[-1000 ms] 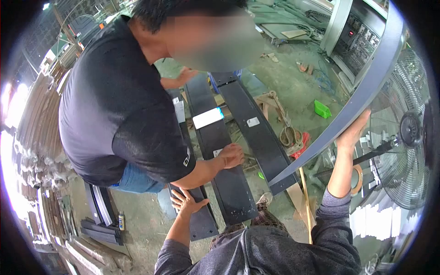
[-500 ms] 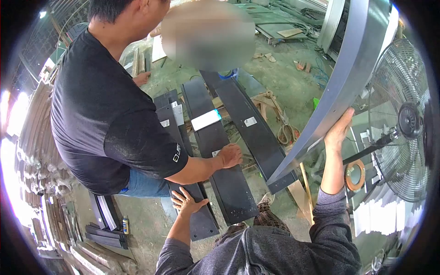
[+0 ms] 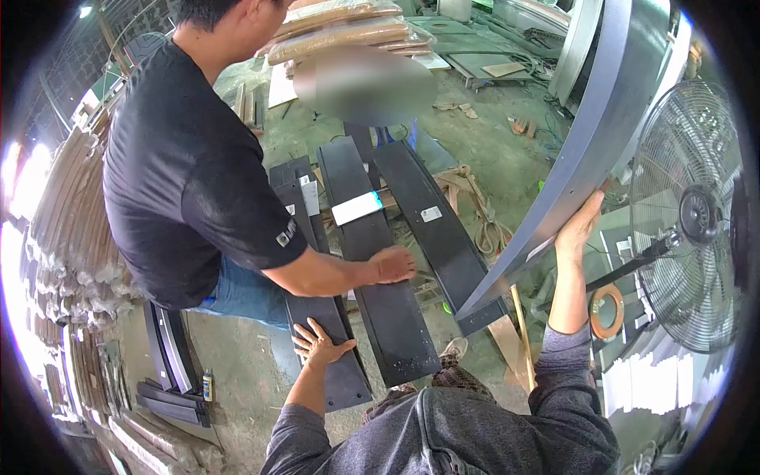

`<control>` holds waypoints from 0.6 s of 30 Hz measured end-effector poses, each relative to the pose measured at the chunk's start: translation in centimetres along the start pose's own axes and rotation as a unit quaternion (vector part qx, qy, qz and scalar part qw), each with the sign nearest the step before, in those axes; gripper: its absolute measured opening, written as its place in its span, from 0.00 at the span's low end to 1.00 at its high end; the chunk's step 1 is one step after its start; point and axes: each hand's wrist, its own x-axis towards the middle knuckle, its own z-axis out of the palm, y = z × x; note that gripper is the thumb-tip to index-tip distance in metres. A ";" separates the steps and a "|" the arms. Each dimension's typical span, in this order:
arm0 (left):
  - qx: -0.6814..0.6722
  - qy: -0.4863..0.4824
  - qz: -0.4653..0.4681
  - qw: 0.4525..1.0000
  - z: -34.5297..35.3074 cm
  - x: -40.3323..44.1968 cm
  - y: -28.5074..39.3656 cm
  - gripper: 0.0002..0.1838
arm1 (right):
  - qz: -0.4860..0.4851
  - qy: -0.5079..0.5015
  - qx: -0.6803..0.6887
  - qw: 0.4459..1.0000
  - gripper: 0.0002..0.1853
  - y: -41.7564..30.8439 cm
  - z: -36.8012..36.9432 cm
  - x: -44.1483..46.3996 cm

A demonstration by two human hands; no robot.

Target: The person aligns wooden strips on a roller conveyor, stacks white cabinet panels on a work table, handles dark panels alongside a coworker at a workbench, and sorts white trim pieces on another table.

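My left hand (image 3: 319,346) lies with spread fingers on the near end of the left dark panel (image 3: 345,383). On the right, my right hand (image 3: 579,226) supports a long dark grey panel (image 3: 582,150) from its outer side; the panel rises steeply, its lower end over the right flat panel (image 3: 443,237). Between the flat panels lies a middle dark panel (image 3: 400,336), with a bright-screened phone (image 3: 357,208) on it. A co-worker's hand (image 3: 392,264) rests on that middle panel. White labels show on several panels.
A co-worker in a black shirt (image 3: 174,174) leans in from the left. A large fan (image 3: 701,215) stands at the right, near a tape roll (image 3: 607,311). Wrapped stacks (image 3: 71,229) line the far left. A bottle (image 3: 207,385) stands on the floor.
The co-worker has straightened up and back, uncovering wrapped boards behind. The raised panel and my right hand have shifted left. My left hand has stayed on its panel.
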 end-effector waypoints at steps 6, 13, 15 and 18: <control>0.011 -0.013 -0.008 1.000 -0.2 -0.1 0.0 0.77 | 0.041 -0.036 0.023 0.998 0.38 1.5 -1.4 0.2; 0.019 0.001 -0.005 1.000 -0.6 -0.5 0.2 0.77 | 0.022 0.026 -0.009 0.999 0.36 0.4 -1.2 0.1; 0.001 0.008 0.003 1.000 -0.7 -0.7 0.2 0.77 | 0.041 0.043 -0.029 0.998 0.35 -0.4 -1.0 -0.3; -0.031 0.030 0.031 0.999 -0.6 -0.8 -0.3 0.75 | 0.056 0.062 0.016 0.996 0.34 0.9 -1.4 0.2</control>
